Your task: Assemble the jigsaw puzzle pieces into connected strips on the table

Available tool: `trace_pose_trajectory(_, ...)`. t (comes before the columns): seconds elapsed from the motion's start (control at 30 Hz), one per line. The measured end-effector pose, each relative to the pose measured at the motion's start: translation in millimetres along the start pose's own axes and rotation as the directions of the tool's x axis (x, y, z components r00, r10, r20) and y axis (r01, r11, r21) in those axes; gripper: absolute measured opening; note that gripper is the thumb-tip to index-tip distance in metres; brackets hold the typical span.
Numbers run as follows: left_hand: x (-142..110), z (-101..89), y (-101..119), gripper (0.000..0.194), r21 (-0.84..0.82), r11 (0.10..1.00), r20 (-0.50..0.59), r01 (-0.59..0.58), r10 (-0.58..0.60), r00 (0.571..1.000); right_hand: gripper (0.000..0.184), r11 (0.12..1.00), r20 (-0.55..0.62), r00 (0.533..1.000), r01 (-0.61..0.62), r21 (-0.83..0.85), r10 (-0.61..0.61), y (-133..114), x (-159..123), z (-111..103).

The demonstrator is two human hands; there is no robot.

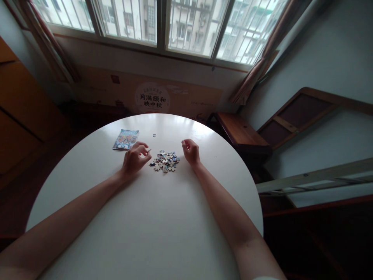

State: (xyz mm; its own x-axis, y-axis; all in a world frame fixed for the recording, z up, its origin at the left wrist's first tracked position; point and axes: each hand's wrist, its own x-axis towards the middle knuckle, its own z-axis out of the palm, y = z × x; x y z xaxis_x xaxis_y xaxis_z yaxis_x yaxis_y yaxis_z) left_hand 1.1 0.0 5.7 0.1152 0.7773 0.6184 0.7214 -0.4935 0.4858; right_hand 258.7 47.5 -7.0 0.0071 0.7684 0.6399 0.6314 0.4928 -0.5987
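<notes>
A heap of small jigsaw puzzle pieces [165, 161] lies on the white round table [151, 225], between my two hands. My left hand [135, 157], at the left of the heap, pinches one puzzle piece [149, 151] between thumb and fingertip. On the right side, my right hand [190, 151] is raised a little, its fingers curled together; whether anything is in them is too small to tell. One loose puzzle piece [154, 135] rests apart, beyond the heap. Just behind my left hand lies a colourful picture packet [126, 139], partly covered by the fingers.
Past the table's far edge stands a long box or panel with Chinese characters [180, 87] under the barred window [189, 27]. A brown wooden bench [241, 130] is at the right, near a leaning wooden frame [303, 107]. An orange cabinet [26, 97] stands at the left.
</notes>
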Motion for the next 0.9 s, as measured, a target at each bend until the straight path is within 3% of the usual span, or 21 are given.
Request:
trace_pose_trajectory(0.3, 2, 3.1, -3, 0.013, -0.116, 0.993, 0.071, -0.030, 0.038, 0.997, 0.023, 0.979, 0.266, 0.945, 0.201, -0.021, -0.188, -23, -9, 3)
trace_pose_trajectory(0.57, 3, 6.7, -5, 0.010, -0.136, 0.990, 0.084, -0.036, 0.048, 0.995, 0.022, 0.985, 0.276, 0.947, 0.175, -0.006, -0.167, -22, -9, 3)
trace_pose_trajectory(0.77, 3, 9.0, -9, 0.015, -0.037, 0.999, 0.127, -0.038, 0.042, 0.991, 0.022, 0.983, 0.282, 0.944, 0.184, -0.015, -0.172, -21, -9, 4)
trace_pose_trajectory(0.9, 3, 11.7, -11, 0.021, -0.116, 0.993, 0.113, -0.014, 0.027, 0.993, 0.022, 0.983, 0.285, 0.944, 0.181, -0.016, -0.169, -20, -9, 3)
